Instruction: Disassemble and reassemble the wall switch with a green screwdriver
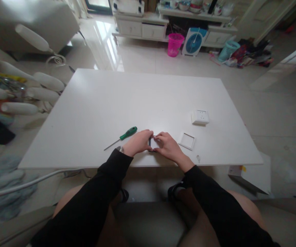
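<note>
Near the front edge of the white table (137, 99), my left hand (139, 141) and my right hand (166, 145) close in from both sides on a small white piece with dark edges (153, 143), which looks like a wall socket plate. Fingers and thumbs cover much of it, so its exact kind is hard to make out. Left of my left hand lies a screwdriver (128, 133) with a green handle, its shaft pointing toward the front left. A square white frame (188, 141) lies flat just right of my right hand.
A white box with a wall socket (200, 117) stands at the table's right. Close to the front edge is a small clear bag (198, 158). White lamp arms (48, 81) reach over the left side. Beyond the table are a pink basket (175, 45) and a blue fan (194, 42).
</note>
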Demonstrator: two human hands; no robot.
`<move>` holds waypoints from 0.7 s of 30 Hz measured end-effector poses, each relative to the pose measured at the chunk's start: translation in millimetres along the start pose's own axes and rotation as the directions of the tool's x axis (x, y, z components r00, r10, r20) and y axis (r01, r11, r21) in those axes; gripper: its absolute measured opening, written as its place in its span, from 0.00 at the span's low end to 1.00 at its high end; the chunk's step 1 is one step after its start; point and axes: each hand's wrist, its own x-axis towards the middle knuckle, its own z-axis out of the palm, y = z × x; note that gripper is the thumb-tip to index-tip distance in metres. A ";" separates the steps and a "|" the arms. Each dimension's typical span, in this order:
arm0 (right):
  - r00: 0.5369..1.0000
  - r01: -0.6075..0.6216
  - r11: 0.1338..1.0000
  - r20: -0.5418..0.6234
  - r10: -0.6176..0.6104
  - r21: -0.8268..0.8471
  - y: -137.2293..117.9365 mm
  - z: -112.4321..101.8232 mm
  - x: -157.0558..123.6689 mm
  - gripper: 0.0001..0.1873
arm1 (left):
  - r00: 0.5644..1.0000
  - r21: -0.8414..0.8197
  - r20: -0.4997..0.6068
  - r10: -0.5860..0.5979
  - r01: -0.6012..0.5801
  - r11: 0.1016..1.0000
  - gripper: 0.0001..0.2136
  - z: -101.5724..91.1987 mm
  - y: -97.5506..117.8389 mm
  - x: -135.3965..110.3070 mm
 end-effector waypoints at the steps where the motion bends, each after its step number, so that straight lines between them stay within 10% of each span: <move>1: 1.000 -0.004 1.000 0.004 0.004 -0.006 -0.2 0.2 0.2 0.21 | 1.000 0.006 -0.001 0.001 -0.001 1.000 0.19 0.5 -0.2 0.2; 21: 0.994 -0.026 0.984 0.098 0.044 -0.174 -11.8 -5.0 2.9 0.16 | 1.000 0.100 -0.016 0.011 -0.009 0.995 0.17 4.2 3.5 -1.7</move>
